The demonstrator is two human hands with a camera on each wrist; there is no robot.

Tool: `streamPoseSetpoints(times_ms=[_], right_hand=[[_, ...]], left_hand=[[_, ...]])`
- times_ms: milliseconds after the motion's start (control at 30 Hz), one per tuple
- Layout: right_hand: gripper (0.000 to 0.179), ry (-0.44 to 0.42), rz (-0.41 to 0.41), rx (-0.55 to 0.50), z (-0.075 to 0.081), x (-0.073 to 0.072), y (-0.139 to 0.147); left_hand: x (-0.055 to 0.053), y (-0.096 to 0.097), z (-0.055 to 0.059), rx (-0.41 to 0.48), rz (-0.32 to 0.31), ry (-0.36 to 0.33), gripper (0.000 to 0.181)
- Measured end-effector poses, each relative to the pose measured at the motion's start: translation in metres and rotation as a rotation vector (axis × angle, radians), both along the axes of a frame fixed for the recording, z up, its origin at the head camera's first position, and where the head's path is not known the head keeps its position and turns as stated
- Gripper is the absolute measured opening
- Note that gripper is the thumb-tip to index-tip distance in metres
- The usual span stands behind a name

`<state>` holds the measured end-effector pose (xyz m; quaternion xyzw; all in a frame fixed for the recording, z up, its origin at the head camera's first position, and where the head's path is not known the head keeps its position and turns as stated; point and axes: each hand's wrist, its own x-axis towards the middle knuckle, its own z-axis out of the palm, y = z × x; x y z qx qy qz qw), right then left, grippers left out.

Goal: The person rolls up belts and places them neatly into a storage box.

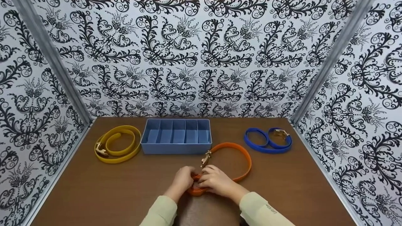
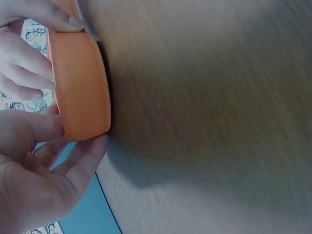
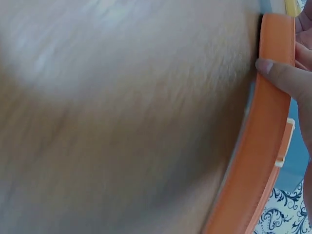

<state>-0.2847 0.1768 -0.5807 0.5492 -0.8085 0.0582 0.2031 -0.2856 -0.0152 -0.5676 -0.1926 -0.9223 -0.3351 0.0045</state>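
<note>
An orange belt (image 1: pixel 248 157) lies partly rolled on the table, its rolled end (image 1: pixel 197 192) between my two hands near the front. From there the loose length curves round to the right and back to a gold buckle (image 1: pixel 205 158). My left hand (image 1: pixel 182 179) grips the roll's left side, thumb and fingers pinching its edge in the left wrist view. On the roll's right, my right hand (image 1: pixel 216 182) holds the strap, with the thumb (image 3: pixel 280 74) pressed on its outer face in the right wrist view. The inner turns are mostly hidden by the fingers.
Behind the hands stands a blue-grey tray (image 1: pixel 176 148) with several compartments. A yellow belt (image 1: pixel 117 160) with a gold buckle lies coiled at the left. At the back right is a blue belt (image 1: pixel 267 150) in two loops. Patterned walls (image 1: pixel 176 62) enclose the brown table (image 1: pixel 125 191).
</note>
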Motion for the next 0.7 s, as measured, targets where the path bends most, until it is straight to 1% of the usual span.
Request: streamPoseSetpoints(times_ms=[100, 267, 367, 500, 567, 633, 700], right_hand=[[0.019, 0.015, -0.017, -0.041, 0.0, 0.0, -0.007], [0.02, 0.014, -0.055, -0.052, -0.001, 0.001, -0.017], [0.02, 0.009, -0.071, -0.048, -0.002, 0.001, -0.02], [0.022, -0.006, -0.113, -0.039, 0.0, 0.003, -0.023], [0.023, -0.009, -0.136, -0.037, 0.0, 0.005, -0.024], [0.025, -0.008, -0.153, -0.029, 0.001, 0.006, -0.024], [0.026, -0.006, -0.166, -0.014, 0.001, 0.007, -0.024]], left_hand=[[-0.001, -0.003, -0.002, 0.009, -0.017, 0.017, 0.037], [0.0, -0.008, -0.005, 0.074, -0.014, -0.012, 0.03], [0.003, -0.008, -0.003, 0.092, 0.028, -0.042, 0.026], [0.006, -0.004, -0.003, 0.094, 0.137, -0.08, 0.029], [0.006, -0.001, -0.003, 0.087, 0.176, -0.088, 0.03], [0.006, 0.002, -0.004, 0.086, 0.198, -0.101, 0.032], [0.005, 0.004, -0.005, 0.085, 0.199, -0.1, 0.035]])
